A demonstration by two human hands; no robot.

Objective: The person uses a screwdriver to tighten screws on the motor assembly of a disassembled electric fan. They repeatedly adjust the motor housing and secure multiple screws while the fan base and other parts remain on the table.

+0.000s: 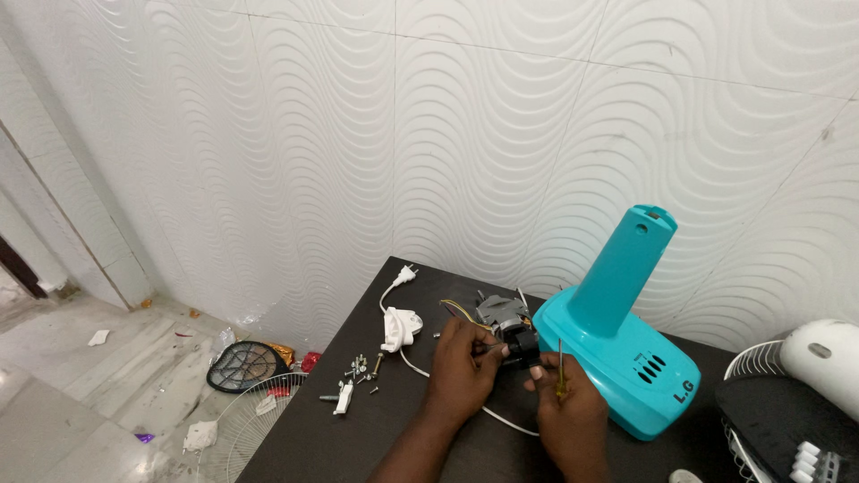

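- fingers [483, 351] of left hand [461, 367] curled tight round small grey-and-black metal motor unit [508, 324], pinching its near side
- right hand [565, 394] closed on 1 thin screwdriver w/ yellow-green handle [561, 371], shaft upright, tip near motor
- motor sits on dark table [358, 438], touching left side of 1 turquoise plastic fan base w/ tall neck [626, 340]
- 1 white inline switch box [398, 328] on white cord w/ 1 white plug [407, 275] near table's far edge
- small pile of loose screws [361, 368] + 1 white clip [344, 397] left of hands; count unclear
- 1 white fan head w/ grille [810, 376] at right
- 2 grilles on floor: 1 black [243, 365], 1 white [255, 425]
- open tabletop front-left, near the table's left edge
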